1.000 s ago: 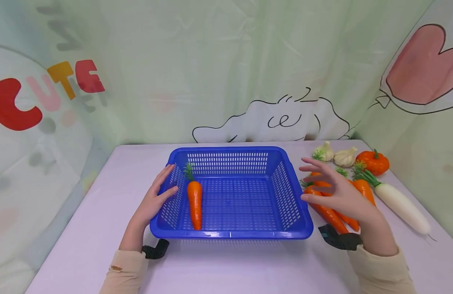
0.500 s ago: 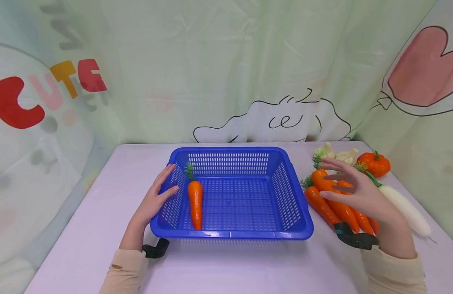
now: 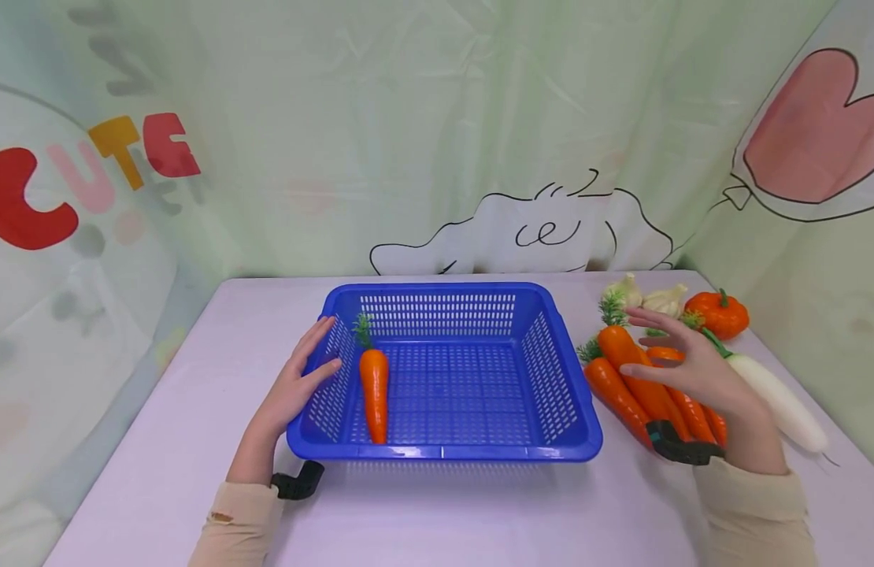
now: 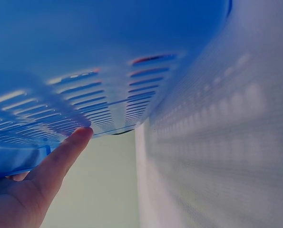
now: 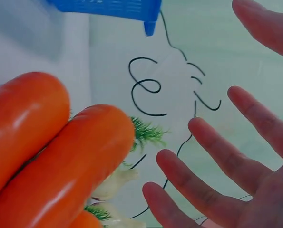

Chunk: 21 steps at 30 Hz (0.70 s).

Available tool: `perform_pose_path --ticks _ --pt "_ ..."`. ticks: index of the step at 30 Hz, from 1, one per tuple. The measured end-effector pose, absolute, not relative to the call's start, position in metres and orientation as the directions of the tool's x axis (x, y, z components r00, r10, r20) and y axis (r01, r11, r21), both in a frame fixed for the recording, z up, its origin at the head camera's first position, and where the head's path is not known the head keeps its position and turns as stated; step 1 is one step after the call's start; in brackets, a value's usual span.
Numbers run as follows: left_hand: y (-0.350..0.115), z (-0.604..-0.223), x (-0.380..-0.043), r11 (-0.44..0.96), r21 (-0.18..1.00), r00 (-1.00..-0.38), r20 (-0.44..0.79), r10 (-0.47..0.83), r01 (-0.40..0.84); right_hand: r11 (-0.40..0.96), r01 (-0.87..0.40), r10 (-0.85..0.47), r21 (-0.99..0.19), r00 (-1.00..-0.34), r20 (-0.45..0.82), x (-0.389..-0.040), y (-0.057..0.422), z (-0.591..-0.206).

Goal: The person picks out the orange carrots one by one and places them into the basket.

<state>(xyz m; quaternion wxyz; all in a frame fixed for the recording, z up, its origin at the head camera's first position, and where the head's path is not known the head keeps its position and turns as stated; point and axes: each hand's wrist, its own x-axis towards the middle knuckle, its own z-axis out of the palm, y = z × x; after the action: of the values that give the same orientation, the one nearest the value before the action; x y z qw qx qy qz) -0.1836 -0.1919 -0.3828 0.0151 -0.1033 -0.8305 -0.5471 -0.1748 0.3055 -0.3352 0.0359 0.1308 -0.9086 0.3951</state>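
A blue slotted basket stands on the table with one carrot lying along its left side, leafy end away from me. My left hand rests at the basket's left rim, thumb and fingers extended. In the left wrist view one finger reaches along the outside of the slotted wall; the other fingers are mostly hidden. My right hand hovers over a pile of several carrots. In the right wrist view its fingers are spread, with nothing held, beside two large carrot bodies.
Beyond the carrots lie garlic bulbs and a small orange pumpkin. A white radish lies along the table's right side. A printed curtain hangs behind the white-covered table.
My right hand has moved right, from beside the basket's right rim to above the carrots, uncovering some of their tops. My left hand, the basket and its carrot keep their places.
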Motion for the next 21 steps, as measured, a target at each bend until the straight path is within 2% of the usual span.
perform_pose_path --ticks 12,21 --pt "-0.182 -0.358 -0.17 0.349 0.923 -0.982 0.112 0.155 0.16 0.683 -0.173 -0.203 -0.71 -0.978 0.043 -0.184 0.318 -0.348" --pt "-0.19 -0.376 -0.18 0.37 0.912 -0.979 0.125 0.159 0.177 0.701 -0.169 -0.21 -0.692 -0.977 0.026 -0.186 0.322 -0.359"
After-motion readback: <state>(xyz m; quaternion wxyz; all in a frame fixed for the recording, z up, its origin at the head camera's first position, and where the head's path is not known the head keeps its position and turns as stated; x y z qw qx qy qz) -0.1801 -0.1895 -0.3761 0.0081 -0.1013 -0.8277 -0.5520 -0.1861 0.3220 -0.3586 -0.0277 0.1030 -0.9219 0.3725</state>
